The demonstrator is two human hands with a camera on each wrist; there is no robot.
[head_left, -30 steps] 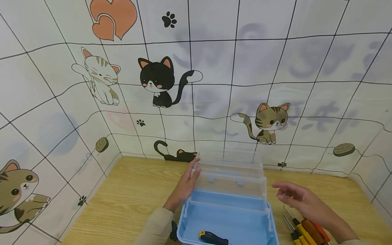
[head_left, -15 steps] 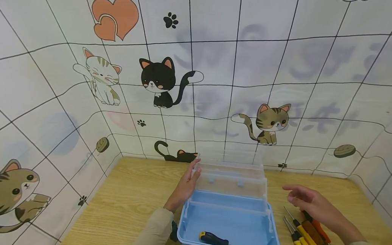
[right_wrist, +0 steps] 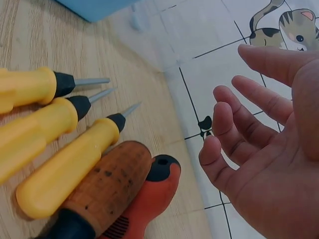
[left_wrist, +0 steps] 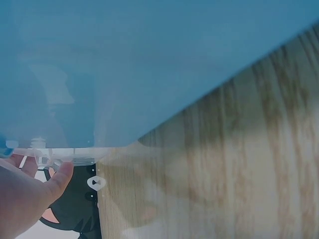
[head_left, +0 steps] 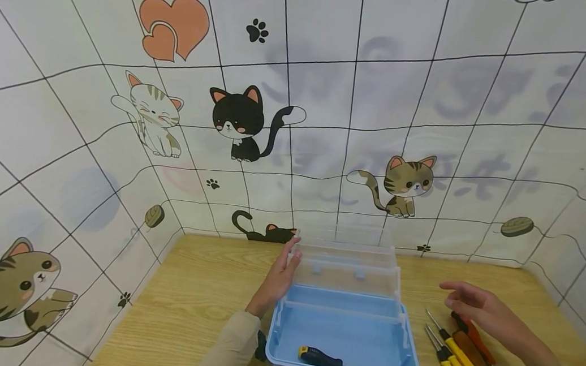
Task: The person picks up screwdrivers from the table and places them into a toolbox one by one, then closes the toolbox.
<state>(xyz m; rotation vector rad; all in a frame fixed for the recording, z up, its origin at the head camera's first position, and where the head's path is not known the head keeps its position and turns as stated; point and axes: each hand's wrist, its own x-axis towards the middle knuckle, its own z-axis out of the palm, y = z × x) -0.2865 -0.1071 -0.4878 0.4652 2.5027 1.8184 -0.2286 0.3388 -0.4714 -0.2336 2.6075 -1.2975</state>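
A light-blue toolbox (head_left: 364,335) stands with its clear lid (head_left: 347,278) raised and tilted back. My left hand (head_left: 277,275) holds the lid's left edge, thumb on the near side and fingers behind, as the left wrist view also shows. Inside the toolbox lies one screwdriver (head_left: 320,357) with a black and yellow handle. My right hand (head_left: 490,317) hovers over the tools at the right, fingers loosely bent, with nothing in it. Below it lie several yellow-handled screwdrivers (right_wrist: 70,172), a tool with a brown wooden-looking handle (right_wrist: 107,184) and a red-and-black-handled tool (right_wrist: 162,191).
The wood-grain table (head_left: 204,290) meets a white wall covering (head_left: 319,94) with black grid lines and cartoon cats. A black object (head_left: 261,345) shows beside the toolbox's left side, partly behind the left sleeve.
My right hand has moved right, away from the lid and over the tools, uncovering more of the red handle. The left hand stays on the lid.
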